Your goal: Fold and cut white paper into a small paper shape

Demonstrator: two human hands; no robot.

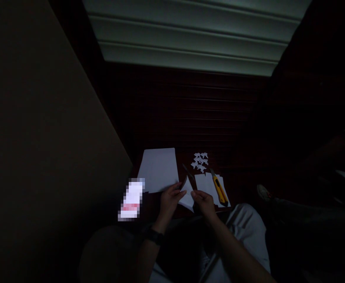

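Observation:
My left hand (pixel 170 199) and my right hand (pixel 203 201) are closed together on a small white piece of paper (pixel 187 196), held low over a dark wooden surface (pixel 154 204). The left fingers pinch its left edge and the right fingers pinch its right side. A dark watch sits on my left wrist. Just behind the held paper lies a thin dark tool (pixel 189 176), too dim to name. A yellow utility knife (pixel 219 189) rests on white sheets (pixel 209 185) close to my right hand.
A large white sheet (pixel 158 169) lies at the back left. Several small white paper cut-outs (pixel 200 161) are heaped behind the knife. A blurred bright rectangle (pixel 132 198) sits to the left. A pale wall fills the left. A shoe (pixel 263 192) shows at right.

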